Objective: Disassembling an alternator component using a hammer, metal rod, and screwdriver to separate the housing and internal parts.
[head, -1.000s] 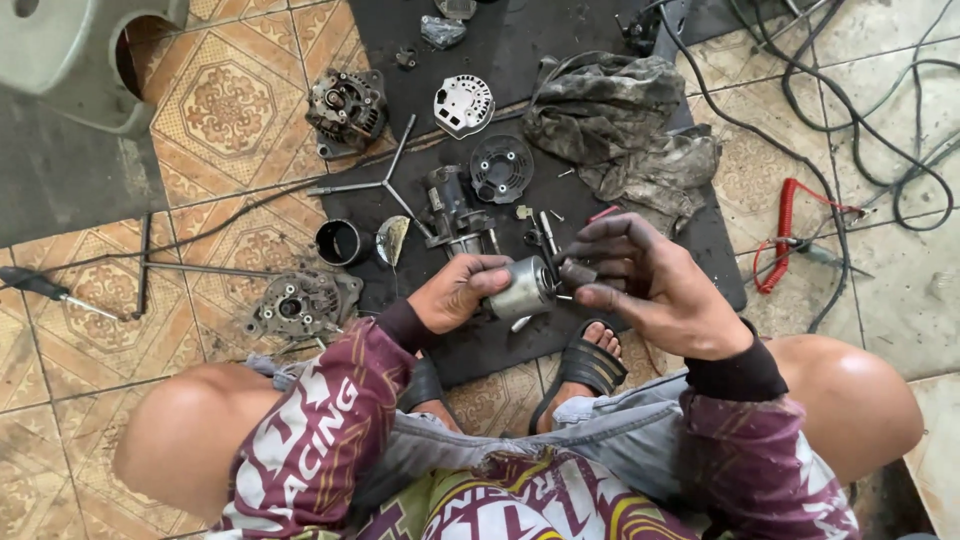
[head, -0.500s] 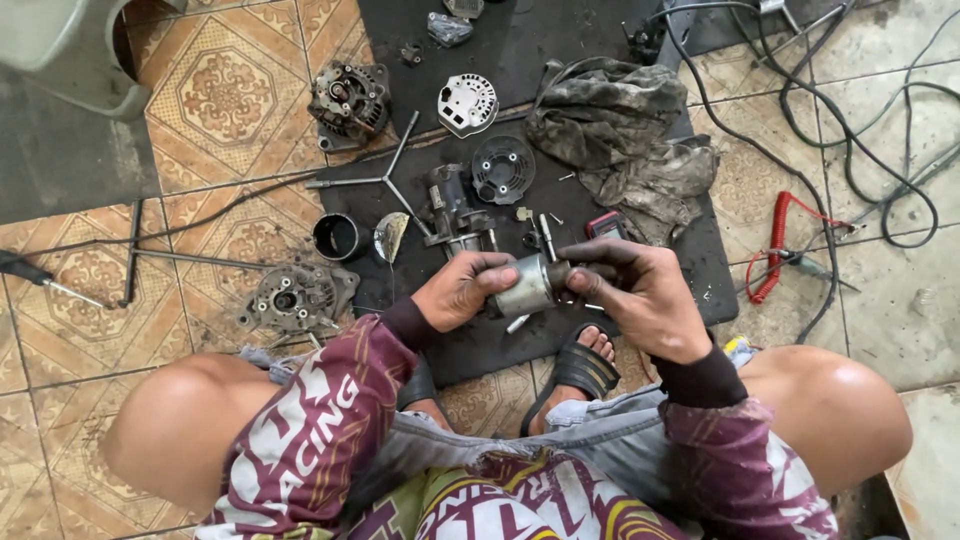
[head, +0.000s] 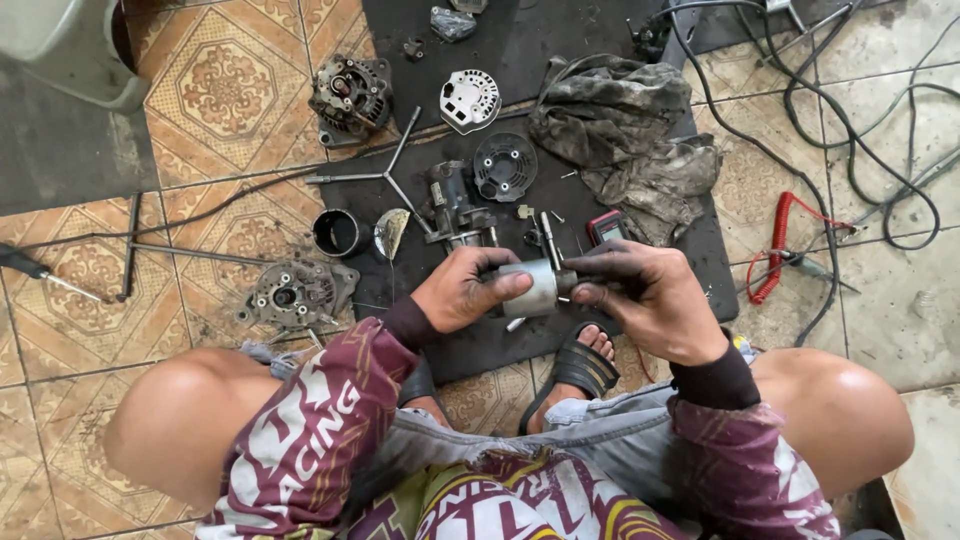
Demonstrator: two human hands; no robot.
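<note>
My left hand (head: 462,290) grips a short grey metal cylinder (head: 534,288), a motor part, over the near edge of a black mat (head: 500,60). My right hand (head: 645,297), blackened with grease, pinches the cylinder's right end, where a dark stub sticks out. Both hands hover above my sandalled foot (head: 583,362). Just beyond the hands, on the mat, lie a dismantled starter body (head: 455,208), a thin metal rod (head: 549,238) and a small red and black meter (head: 606,226).
A dirty rag (head: 630,130), black fan cover (head: 504,165), white round cover (head: 469,99) and cross wrench (head: 385,175) lie on the mat. Alternator housings (head: 349,93) (head: 297,293) and a black ring (head: 338,232) sit left. Cables (head: 860,120) and a red coiled lead (head: 778,245) trail right.
My right hand has closed from an open spread above the cylinder to a pinch on its right end. The cylinder has stayed in my left hand.
</note>
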